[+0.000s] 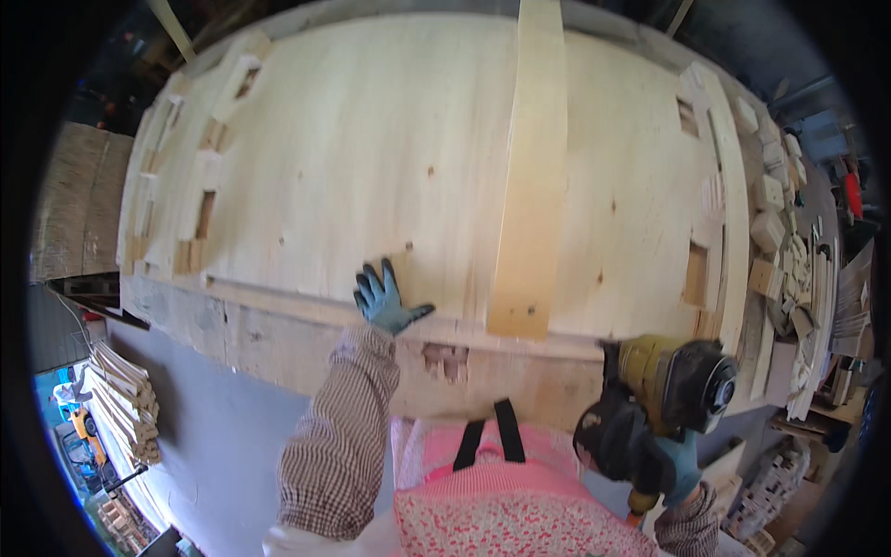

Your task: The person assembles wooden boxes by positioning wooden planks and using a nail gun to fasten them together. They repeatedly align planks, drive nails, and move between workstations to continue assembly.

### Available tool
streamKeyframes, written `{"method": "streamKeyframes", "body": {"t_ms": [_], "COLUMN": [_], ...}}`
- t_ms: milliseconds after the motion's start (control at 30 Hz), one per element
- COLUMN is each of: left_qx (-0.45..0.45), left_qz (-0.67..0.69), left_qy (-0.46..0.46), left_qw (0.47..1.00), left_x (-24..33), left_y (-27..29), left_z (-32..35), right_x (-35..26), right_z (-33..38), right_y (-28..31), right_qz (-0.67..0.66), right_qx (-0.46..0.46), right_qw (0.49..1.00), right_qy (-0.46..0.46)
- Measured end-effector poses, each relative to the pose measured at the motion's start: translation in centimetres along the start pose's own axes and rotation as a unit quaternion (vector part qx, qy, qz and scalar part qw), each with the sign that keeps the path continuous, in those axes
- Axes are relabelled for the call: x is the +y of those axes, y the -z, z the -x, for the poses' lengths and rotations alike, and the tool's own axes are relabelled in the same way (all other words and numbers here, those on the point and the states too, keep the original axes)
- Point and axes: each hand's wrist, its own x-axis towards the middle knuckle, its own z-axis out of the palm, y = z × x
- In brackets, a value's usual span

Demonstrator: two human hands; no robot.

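fingers of the gloved left hand (385, 299) lie spread flat on the plywood panel (371, 158), near the foot of a loose wooden slat (531, 176) resting lengthwise on it. the right hand (673, 469) is closed around the grip of a nail gun (661, 399) held off the panel's near edge. brought down carelessly, the gun could fire close to those fingers, and the unpinned slat looks liable to shift.
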Motion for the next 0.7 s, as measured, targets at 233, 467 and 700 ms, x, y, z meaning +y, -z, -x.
{"method": "streamKeyframes", "body": {"t_ms": [233, 467, 700], "left_qx": [-0.079, -0.16, -0.126], "left_qz": [-0.017, 0.049, 0.091], "left_qy": [0.025, 0.12, 0.168], "left_qw": [0.996, 0.979, 0.973], "left_x": [1.0, 2.9, 4.4], "left_y": [1.1, 3.5, 3.0], "left_z": [-0.4, -1.4, -2.1], "right_x": [-7.7, -11.3, -11.2], "right_z": [-1.7, -4.5, -8.9], "right_y": [-0.1, -1.1, 0.2], "right_qz": [-0.204, -0.22, -0.206], "right_qx": [-0.083, -0.118, -0.075], "right_qw": [0.949, 0.952, 0.963], "right_qy": [-0.225, -0.175, -0.156]}}
